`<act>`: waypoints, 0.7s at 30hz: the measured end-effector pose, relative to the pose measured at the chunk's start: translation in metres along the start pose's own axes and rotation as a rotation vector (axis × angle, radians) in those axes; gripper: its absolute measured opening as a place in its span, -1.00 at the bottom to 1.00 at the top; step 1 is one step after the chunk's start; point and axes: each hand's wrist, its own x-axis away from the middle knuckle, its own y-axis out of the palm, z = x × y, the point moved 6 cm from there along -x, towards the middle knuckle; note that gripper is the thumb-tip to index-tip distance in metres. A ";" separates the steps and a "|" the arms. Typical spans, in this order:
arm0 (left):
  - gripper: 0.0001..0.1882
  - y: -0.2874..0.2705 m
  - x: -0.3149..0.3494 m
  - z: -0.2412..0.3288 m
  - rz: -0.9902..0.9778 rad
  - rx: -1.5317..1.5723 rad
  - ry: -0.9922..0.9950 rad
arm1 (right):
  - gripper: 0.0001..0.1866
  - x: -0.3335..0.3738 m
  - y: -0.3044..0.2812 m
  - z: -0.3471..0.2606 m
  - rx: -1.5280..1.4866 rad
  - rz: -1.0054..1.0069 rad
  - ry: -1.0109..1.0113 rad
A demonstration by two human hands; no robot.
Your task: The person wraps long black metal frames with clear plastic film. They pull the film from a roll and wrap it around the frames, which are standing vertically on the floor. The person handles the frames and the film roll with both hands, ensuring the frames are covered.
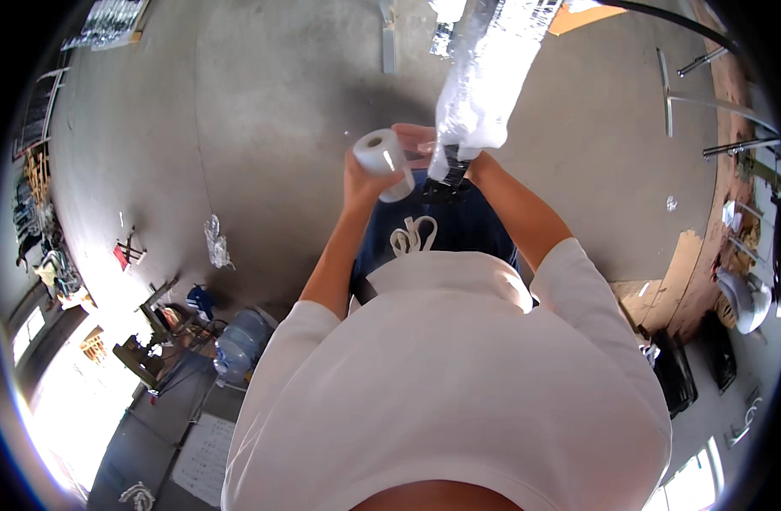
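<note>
Fingers, left hand (362,177): curled around a white roll of tape (383,155), holding it with its open core turned toward the camera. Fingers, right hand (446,153): closed about the lower end of a long bundle wrapped in shiny clear plastic (484,77); how tightly they close cannot be told, since the wrap hides them.

Items, largest first:

1. Concrete floor (279,102), far below both hands, grey and bare in the middle.
2. Wrapped bundle, rising up and away from the right fingers, its far end beyond the picture's upper edge. A black part (447,175) shows at its lower end, just under the fingers.
3. Large water bottle (241,341), well below and left of the left fingers, among tools on the floor.
4. Tape roll, between the left fingers, just beside the bundle's lower end.
5. Crumpled scrap of clear plastic (216,243), on the floor, well apart from both hands.

Risks, as judged: the bundle is long and held at one end only, so it may tip or slide through slick wrap. The roll, held one-handed, may drop and roll off across the floor. Loose tape may stick to itself or crease the wrap.
</note>
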 end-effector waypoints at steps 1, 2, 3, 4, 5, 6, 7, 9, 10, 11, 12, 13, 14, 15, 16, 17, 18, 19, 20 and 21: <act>-0.27 -0.008 0.008 -0.003 0.014 0.017 -0.017 | -0.44 0.007 0.004 -0.008 0.029 0.004 0.022; -0.22 -0.014 0.020 -0.001 -0.021 0.090 -0.049 | -0.42 0.013 0.006 -0.017 0.065 0.036 0.050; -0.20 -0.016 0.033 0.001 -0.028 0.098 -0.026 | -0.44 0.021 0.003 -0.020 0.134 0.037 0.052; -0.19 -0.018 0.046 0.005 -0.040 0.103 0.002 | -0.49 0.029 -0.004 -0.022 0.079 0.122 0.004; -0.17 -0.018 0.056 0.009 -0.047 0.112 0.033 | -0.53 0.036 -0.012 -0.023 0.029 0.206 -0.041; -0.14 -0.014 0.063 0.014 -0.083 0.086 0.042 | -0.56 0.048 -0.025 -0.023 0.177 0.394 -0.025; -0.15 -0.008 0.070 0.027 -0.101 -0.008 0.100 | -0.59 0.063 -0.031 -0.024 0.328 0.577 -0.010; -0.17 0.010 0.084 0.050 -0.117 -0.190 0.212 | -0.63 0.092 -0.029 -0.032 0.704 0.708 0.011; -0.16 0.015 0.087 0.053 -0.092 -0.243 0.157 | -0.66 0.105 -0.019 -0.031 0.918 0.646 0.012; -0.16 0.018 0.087 0.054 -0.074 -0.302 0.192 | -0.64 0.112 0.005 -0.022 0.881 0.549 -0.005; -0.15 0.021 0.090 0.053 -0.064 -0.363 0.219 | -0.61 0.118 0.039 -0.010 0.834 0.460 -0.018; -0.14 0.025 0.093 0.053 -0.063 -0.432 0.242 | -0.43 0.117 0.078 -0.002 0.973 0.322 -0.136; -0.15 0.033 0.098 0.054 -0.074 -0.424 0.255 | -0.16 0.114 0.089 0.017 1.026 0.239 -0.228; -0.16 0.042 0.104 0.053 -0.087 -0.420 0.264 | -0.05 0.114 0.116 0.018 1.122 0.321 -0.309; -0.17 0.050 0.107 0.053 -0.100 -0.420 0.276 | -0.06 0.111 0.116 0.018 1.082 0.394 -0.332; -0.17 0.059 0.107 0.051 -0.251 -0.351 0.245 | -0.07 0.113 0.112 0.016 1.041 0.469 -0.356; -0.17 0.060 0.103 0.051 -0.404 -0.282 0.211 | -0.10 0.120 0.109 0.014 1.019 0.515 -0.375; -0.17 0.057 0.096 0.050 -0.551 -0.211 0.172 | -0.12 0.127 0.105 0.013 0.995 0.557 -0.390; -0.16 0.055 0.082 0.052 -0.847 -0.088 0.073 | -0.15 0.138 0.102 0.015 0.969 0.601 -0.395; -0.19 0.057 0.061 0.059 -0.666 -0.084 0.102 | -0.14 0.147 0.105 0.014 0.984 0.607 -0.406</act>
